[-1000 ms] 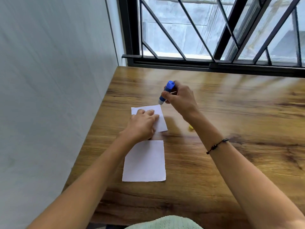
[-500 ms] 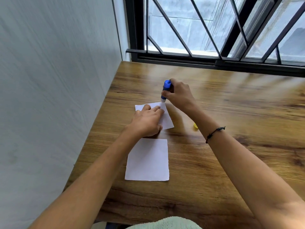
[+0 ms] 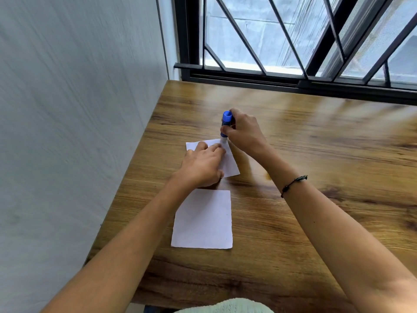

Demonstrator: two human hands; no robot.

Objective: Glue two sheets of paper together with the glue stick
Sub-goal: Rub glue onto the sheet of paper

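Wood-grain brown table (image 3: 316, 154) fills the corner under a black barred window (image 3: 293, 41), with a grey wall (image 3: 67, 109) on your left side. Your right hand (image 3: 244, 134) has its fingers curled around the blue glue stick (image 3: 226, 123), and the stick stands almost upright, its long axis nearly vertical, with the pale tip pointing down. That tip meets the far right corner of the small white paper sheet (image 3: 230, 162), or stands just above it; I cannot tell if it really touches. Your left hand (image 3: 203, 164) lies flat on this same sheet with the fingers mostly straight, pressing it to the table, and its fingertips (image 3: 220, 148) are just beside the glue tip, on the left of it.

The relation that matters for the coming move is this one: the free part of the sheet runs from the glue tip toward you along its right edge, while the left part is covered by your pressing hand. So I judge that the stroke should go toward you along the right edge, away from your left fingertips, or the glue will go on your fingers.

Nearer to you, the second white paper sheet (image 3: 203, 219) lies flat and untouched, just apart from the first one and between your two forearms. A dark cord bracelet (image 3: 293, 184) is on your right wrist
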